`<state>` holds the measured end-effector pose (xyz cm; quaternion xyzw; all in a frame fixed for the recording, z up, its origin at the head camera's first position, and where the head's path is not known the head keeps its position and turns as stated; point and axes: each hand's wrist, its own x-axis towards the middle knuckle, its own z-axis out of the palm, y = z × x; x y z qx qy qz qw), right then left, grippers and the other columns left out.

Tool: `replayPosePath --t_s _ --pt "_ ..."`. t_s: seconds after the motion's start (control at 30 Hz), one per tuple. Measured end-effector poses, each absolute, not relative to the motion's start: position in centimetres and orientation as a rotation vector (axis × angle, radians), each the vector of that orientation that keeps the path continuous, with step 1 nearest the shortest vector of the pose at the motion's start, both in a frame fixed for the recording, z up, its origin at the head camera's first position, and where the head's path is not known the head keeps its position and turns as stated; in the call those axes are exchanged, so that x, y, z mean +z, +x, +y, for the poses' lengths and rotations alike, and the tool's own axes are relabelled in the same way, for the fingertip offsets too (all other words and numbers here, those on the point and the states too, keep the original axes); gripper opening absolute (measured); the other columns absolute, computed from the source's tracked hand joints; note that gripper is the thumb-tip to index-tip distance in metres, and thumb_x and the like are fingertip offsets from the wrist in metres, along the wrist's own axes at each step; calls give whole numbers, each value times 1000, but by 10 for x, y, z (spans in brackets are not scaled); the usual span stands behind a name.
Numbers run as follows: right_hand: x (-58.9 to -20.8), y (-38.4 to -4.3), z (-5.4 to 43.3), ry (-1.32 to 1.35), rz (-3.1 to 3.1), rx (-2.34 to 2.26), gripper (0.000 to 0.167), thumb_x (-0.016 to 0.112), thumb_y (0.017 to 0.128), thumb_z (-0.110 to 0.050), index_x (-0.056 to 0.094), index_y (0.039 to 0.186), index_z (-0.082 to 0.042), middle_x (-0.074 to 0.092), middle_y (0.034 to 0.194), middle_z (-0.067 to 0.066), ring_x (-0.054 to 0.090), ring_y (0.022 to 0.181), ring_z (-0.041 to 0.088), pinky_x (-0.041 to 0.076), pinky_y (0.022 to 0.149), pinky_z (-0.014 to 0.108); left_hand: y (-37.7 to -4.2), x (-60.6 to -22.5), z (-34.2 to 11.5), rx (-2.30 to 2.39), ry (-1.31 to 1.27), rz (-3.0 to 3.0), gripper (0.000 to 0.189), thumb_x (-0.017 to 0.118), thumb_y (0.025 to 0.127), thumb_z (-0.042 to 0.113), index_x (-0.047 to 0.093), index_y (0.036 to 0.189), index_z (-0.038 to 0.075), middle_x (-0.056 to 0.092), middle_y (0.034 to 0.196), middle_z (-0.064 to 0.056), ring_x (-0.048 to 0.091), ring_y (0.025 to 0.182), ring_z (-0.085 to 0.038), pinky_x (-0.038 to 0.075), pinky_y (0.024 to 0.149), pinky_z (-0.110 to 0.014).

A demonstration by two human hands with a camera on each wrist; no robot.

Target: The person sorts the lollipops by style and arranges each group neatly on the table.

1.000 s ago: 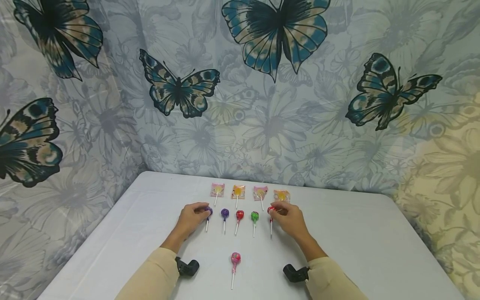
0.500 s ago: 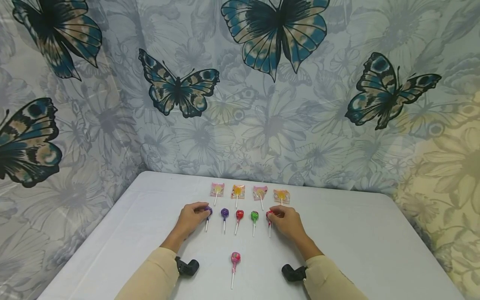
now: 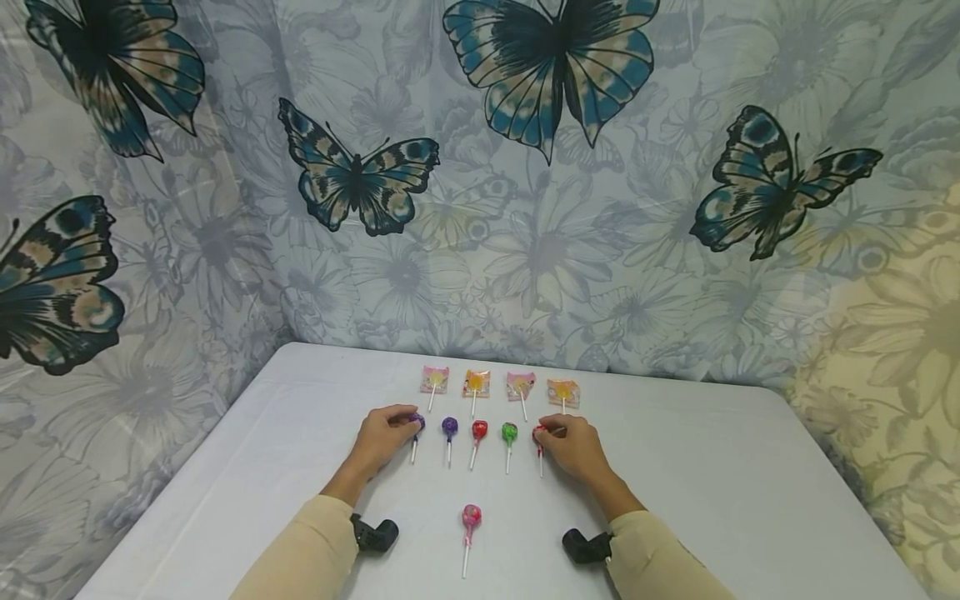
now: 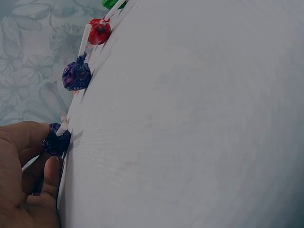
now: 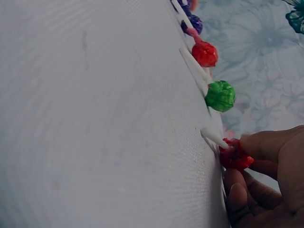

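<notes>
My left hand (image 3: 384, 435) pinches the head of a purple lollipop (image 4: 57, 141) at the left end of a row on the table. At the right end, my right hand (image 3: 573, 442) holds a red lollipop (image 5: 235, 156) by its wrapped head, its white stick pointing toward me. Between the hands lie another purple lollipop (image 3: 449, 427), a red lollipop (image 3: 479, 429) and a green lollipop (image 3: 509, 432), sticks toward me. Closer to me, a pink lollipop (image 3: 471, 517) lies alone.
Behind the row, several flat lollipops in clear wrappers, such as an orange one (image 3: 476, 383), form a second line on the white table (image 3: 675, 483). A butterfly-patterned cloth (image 3: 525, 275) hangs along the table's back edge.
My right hand has shifted slightly left and toward me with the red lollipop, bringing it closer to the green one. My left hand has stayed on the purple lollipop.
</notes>
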<state>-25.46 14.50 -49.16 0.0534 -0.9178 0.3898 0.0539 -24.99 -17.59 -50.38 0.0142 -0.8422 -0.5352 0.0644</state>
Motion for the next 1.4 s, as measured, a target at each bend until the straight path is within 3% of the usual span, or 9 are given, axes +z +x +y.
replayPosePath --t_s 0.8,1.03,1.4 --pt "-482 -252 148 122 -2803 1194 28 72 86 -17 70 111 -5 68 101 4 61 80 16 51 67 33 -251 -502 -173 -1628 34 -2528 29 71 85 6 69 114 1 67 99 -4 59 90 -18 49 82 -36" --pt "-470 -246 153 100 -2788 1189 31 73 85 -16 69 114 -4 67 104 8 62 84 20 51 59 30 -251 -501 -174 -1630 34 -2531 29 71 86 6 69 114 1 67 99 -4 59 90 -18 49 83 -36" --pt "-443 -231 158 206 -2698 1191 35 75 84 -15 68 117 -7 66 106 8 61 87 22 51 65 33 -250 -503 -175 -1632 62 -2546 30 72 85 8 69 115 2 66 99 -3 59 89 -18 49 81 -35"
